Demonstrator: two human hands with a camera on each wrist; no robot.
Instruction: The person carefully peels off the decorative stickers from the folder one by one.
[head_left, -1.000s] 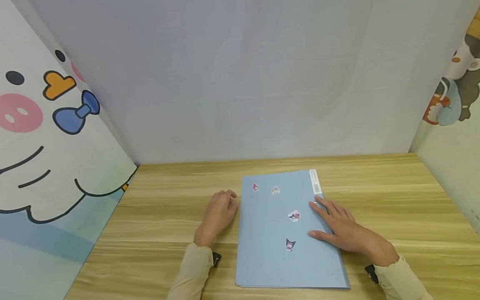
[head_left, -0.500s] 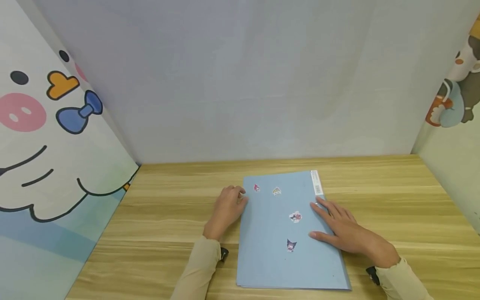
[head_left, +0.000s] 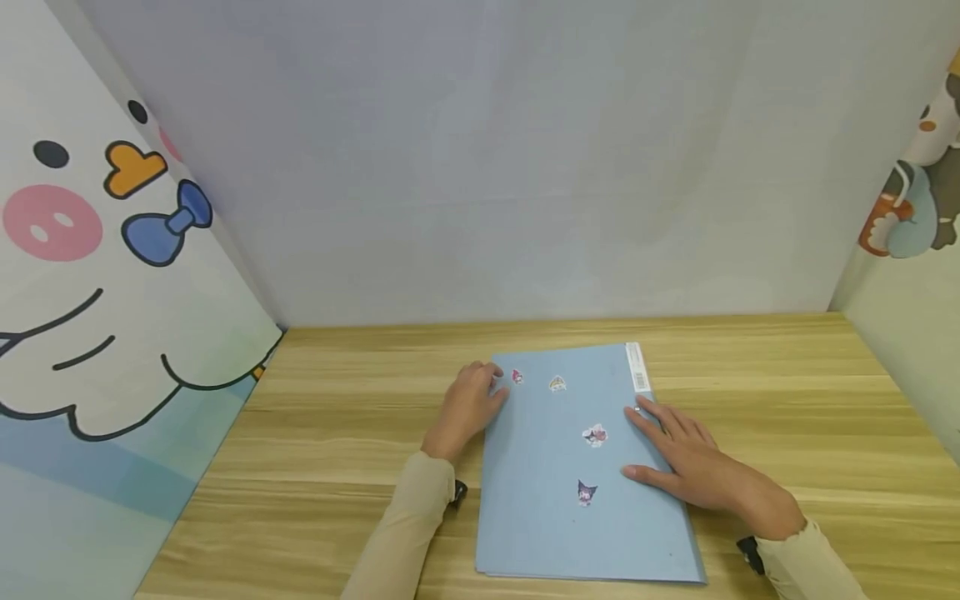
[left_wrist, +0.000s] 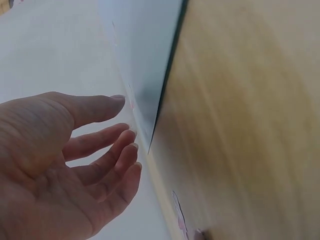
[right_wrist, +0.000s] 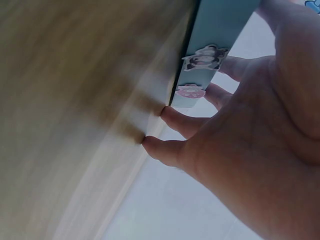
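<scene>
A light blue folder (head_left: 555, 533) with several small cartoon stickers lies flat on the wooden table. A white barcode label (head_left: 637, 367) sits at its upper right corner. My left hand (head_left: 467, 407) is at the folder's upper left edge, thumb and fingertips right at the border. In the left wrist view, the left hand's fingers (left_wrist: 117, 172) are loosely bent, thumb apart from them, beside the cover's edge. Spread over the right edge, my right hand (head_left: 690, 458) rests on the cover. Two of its fingertips touch the tabletop in the right wrist view, next to the sticker-marked spine (right_wrist: 200, 75).
The wood-grain table (head_left: 337, 417) runs back to a plain pale cloth wall (head_left: 525, 167). Cartoon-printed panels stand at the left (head_left: 187, 333) and right (head_left: 907, 325). Each wrist carries a small black device under a beige sleeve (head_left: 408, 525).
My left hand has moved right and slightly forward, from the table beside the folder onto its upper left edge. The right hand stays in place; the head view has shifted slightly.
</scene>
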